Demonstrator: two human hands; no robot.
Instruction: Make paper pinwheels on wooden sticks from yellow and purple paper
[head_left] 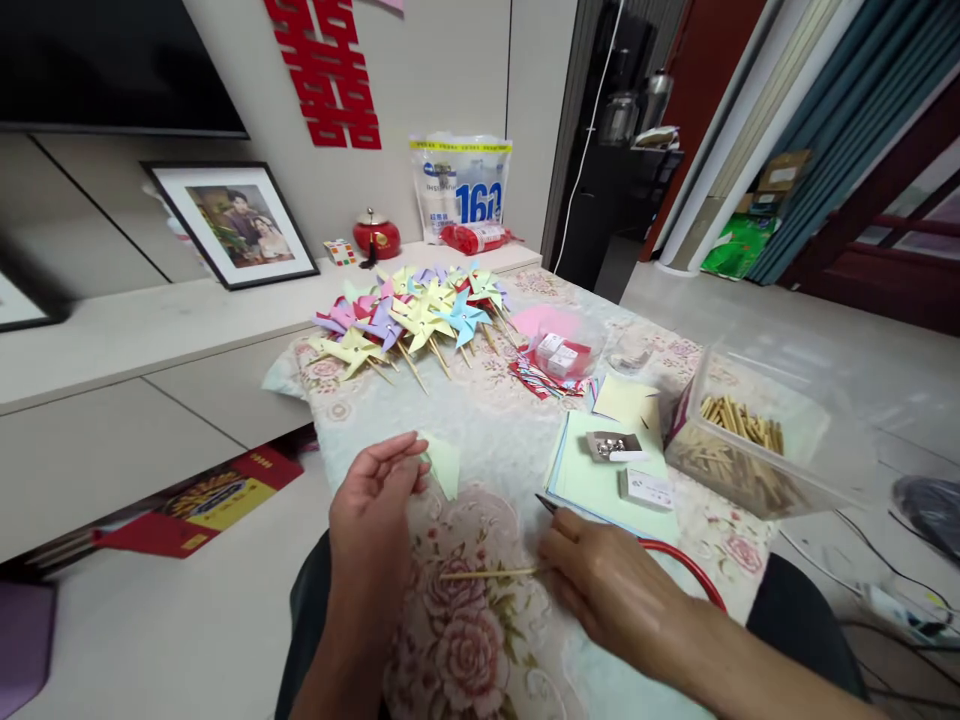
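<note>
My left hand (382, 480) is pinched on a pale green paper piece (444, 465), partly hidden behind the fingers. My right hand (592, 565) is closed low over the cloth, its fingers at one end of a thin wooden stick (487, 574) that points left. Scissors with a red handle (686, 570) pass beneath that hand, their dark tip showing past the knuckles; whether the fingers also touch them I cannot tell. Finished paper pinwheels (424, 315) on sticks lie grouped at the table's far side, in yellow, purple, blue and pink.
Right of centre, a stack of coloured paper (577, 480) bears an open little box of metal pins (615, 447) and a closed white box (646, 490). A clear plastic bin (750, 470) holds many sticks. Behind lie red striped strips (547, 378) and a round clear container (589, 340).
</note>
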